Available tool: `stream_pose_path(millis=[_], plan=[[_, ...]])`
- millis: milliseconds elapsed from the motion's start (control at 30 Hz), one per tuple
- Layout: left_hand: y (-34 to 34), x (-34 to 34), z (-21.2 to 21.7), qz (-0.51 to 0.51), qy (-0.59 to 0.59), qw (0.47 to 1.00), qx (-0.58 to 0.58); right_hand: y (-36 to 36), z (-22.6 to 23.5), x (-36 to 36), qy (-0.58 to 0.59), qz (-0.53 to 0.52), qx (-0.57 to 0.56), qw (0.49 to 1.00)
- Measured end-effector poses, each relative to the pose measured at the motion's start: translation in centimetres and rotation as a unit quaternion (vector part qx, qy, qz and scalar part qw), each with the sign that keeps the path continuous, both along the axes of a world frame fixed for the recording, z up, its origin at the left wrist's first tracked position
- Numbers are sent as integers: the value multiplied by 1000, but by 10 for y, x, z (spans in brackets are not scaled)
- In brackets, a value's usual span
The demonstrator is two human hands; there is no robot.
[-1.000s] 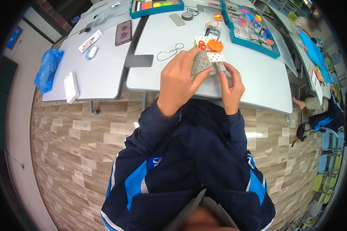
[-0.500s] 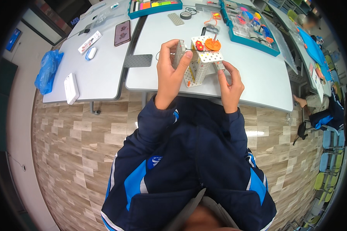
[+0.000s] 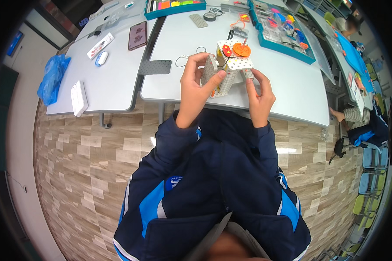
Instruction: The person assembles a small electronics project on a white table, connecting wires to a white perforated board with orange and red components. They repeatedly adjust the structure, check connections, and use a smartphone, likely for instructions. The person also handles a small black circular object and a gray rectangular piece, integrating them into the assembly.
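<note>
Step in hand, as judged: assembly work on a small model (image 3: 228,69) built from white perforated plates, carrying an orange gear (image 3: 242,49) on top and red wheels on its upper face. The model is held just above the near edge of the grey worktop (image 3: 287,85), in front of the person's chest.

Left hand (image 3: 195,85): fingers closed around the model's left side plate, thumb pressed on the front plate. It carries the model's weight.

Right hand (image 3: 259,89): fingers pinched at the model's right lower side, on or around a small grey part there. Whether that part is already fixed cannot be told.

Next move, as judged: it calls for the left grip to hold the model steady while the right fingers align the small part with a plate hole. The holes are fine, so precise placement is needed.

Hidden or unclear:
- The model's underside and rear face are covered by the hands.
- The part at the right fingertips is too small to identify.
- Contents of the teal parts tray (image 3: 283,30) beyond the model are only coloured blurs.
- The wire loop (image 3: 188,54) on the worktop is faint.
</note>
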State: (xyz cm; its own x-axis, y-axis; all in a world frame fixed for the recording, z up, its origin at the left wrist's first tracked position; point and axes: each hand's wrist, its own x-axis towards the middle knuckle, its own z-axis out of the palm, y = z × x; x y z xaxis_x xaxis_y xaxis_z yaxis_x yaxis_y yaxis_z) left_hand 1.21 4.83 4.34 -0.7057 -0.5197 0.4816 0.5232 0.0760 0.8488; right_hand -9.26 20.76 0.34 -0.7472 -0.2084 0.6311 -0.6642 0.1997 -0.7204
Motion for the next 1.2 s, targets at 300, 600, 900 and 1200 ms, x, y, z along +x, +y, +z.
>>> stream_pose_path(millis=[300, 600, 900, 1200], plan=[[16, 4, 8, 143, 16, 975, -167, 1, 0, 0, 8, 1, 5, 1000], [4, -23, 70, 212, 30, 905, -368, 2, 1, 1, -7, 8, -5, 1000], [-47, -45, 67, 162, -122, 941, -270, 3, 5, 2, -2, 6, 8, 1000], [-48, 28, 47, 75, -167, 977, -107, 4, 8, 3, 5, 13, 1, 1000]])
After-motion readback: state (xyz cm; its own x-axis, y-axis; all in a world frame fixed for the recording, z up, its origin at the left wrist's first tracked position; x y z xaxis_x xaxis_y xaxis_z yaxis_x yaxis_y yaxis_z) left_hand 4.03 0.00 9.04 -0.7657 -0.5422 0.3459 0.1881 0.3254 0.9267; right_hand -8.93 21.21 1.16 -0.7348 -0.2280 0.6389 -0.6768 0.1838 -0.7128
